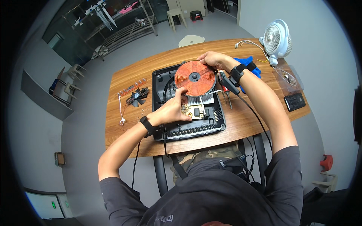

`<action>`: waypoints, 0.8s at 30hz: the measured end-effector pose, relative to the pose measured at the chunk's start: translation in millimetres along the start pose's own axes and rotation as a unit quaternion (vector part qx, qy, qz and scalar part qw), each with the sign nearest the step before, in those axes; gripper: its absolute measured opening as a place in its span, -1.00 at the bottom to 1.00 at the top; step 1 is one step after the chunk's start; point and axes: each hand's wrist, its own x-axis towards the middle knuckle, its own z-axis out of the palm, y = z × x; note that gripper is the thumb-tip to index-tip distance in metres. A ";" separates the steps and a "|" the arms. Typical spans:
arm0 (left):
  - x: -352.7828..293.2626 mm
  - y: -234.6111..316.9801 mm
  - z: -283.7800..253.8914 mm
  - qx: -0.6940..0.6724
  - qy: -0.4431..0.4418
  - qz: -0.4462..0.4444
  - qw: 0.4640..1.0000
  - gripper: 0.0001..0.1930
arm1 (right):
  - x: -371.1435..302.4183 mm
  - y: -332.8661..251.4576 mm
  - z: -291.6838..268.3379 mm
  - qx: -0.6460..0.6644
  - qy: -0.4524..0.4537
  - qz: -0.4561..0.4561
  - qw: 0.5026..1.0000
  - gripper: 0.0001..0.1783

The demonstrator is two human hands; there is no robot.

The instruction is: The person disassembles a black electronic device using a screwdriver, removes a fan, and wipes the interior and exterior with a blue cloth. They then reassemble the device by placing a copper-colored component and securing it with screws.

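A round induction coil (pixel 194 86) of copper windings with a dark hub lies over the open black cooker housing (pixel 188 132). At its far right rim, my right hand (pixel 216 60) grips the edge with curled fingers. My left hand (pixel 175 108) is closed at the left side of the pale circuit board (pixel 195 112). Its thumb rests by the board's lower corner, and its index finger touches the coil's near left rim. The remaining left fingers are partly hidden. A finned metal heat sink (pixel 201 100) shows between coil and board.
Left of the housing lie a small black fan (pixel 138 97) and a strip board (pixel 132 87). A red-handled screwdriver (pixel 226 91) and a black corded tool (pixel 229 83) lie close on the right. Beyond are a blue cloth (pixel 247 63), a white fan (pixel 277 39) and a black box (pixel 294 102).
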 end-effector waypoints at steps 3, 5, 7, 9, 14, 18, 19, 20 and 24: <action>-0.7 5.8 1.3 0.028 -0.003 -0.015 0.999 0.17 | -10.1 -6.0 7.8 -0.015 0.005 0.015 1.000 -0.71; -1.3 9.6 1.0 0.051 -0.006 -0.019 0.998 0.18 | -12.6 -8.8 11.2 -0.022 0.006 0.018 1.000 -0.70; -1.2 9.4 2.4 0.073 -0.006 -0.014 0.997 0.19 | -9.8 -5.1 12.3 -0.029 0.008 0.018 0.999 -0.69; -1.4 6.7 3.2 0.093 -0.001 -0.003 0.996 0.20 | -0.4 2.9 14.0 -0.014 0.003 0.017 1.000 -0.69; -10.7 8.4 -11.9 0.049 -0.031 -0.048 0.997 0.15 | 0.1 -7.0 30.2 0.007 -0.002 0.053 0.999 -0.70; -20.8 6.7 -29.9 -0.003 -0.058 -0.062 0.996 0.01 | 3.6 -9.4 29.5 -0.025 -0.032 0.055 0.998 -0.70; -25.1 7.0 -37.3 0.033 -0.060 -0.054 0.996 -0.07 | 5.2 -10.0 31.8 -0.025 -0.026 0.060 0.998 -0.70; -31.1 7.7 -44.2 0.031 -0.056 -0.061 0.996 -0.13 | 6.8 -9.5 33.9 -0.024 -0.020 0.066 0.997 -0.71; -48.4 -7.2 -55.6 0.101 0.020 0.000 0.995 -0.52 | 14.5 -6.4 38.7 -0.014 -0.034 0.039 0.999 -0.75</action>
